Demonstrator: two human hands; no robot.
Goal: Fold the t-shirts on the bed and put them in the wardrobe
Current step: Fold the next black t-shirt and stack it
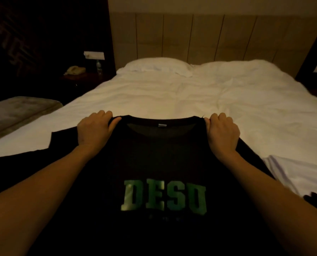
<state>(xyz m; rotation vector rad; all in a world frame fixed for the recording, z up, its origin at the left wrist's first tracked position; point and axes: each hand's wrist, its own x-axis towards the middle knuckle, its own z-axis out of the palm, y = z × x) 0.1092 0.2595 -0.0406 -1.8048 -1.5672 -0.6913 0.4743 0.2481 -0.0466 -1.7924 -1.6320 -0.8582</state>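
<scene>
Big bed w/ white duvet fills most of the view, panelled wooden headboard behind it, white pillow at the head on the left side. Black t-shirt w/ green block letters "DESO" on the chest lies front-up across the near end of the bed, collar pointing toward the headboard, one sleeve spread out to the left. Both forearms reach over it. Left hand pinches the shoulder seam just left of the collar, fingers curled over the cloth's edge; right hand does the same just right of the collar. White garment lies just beside the shirt at right. Nightstand at far left, dim, holds a phone & a bottle.
</scene>
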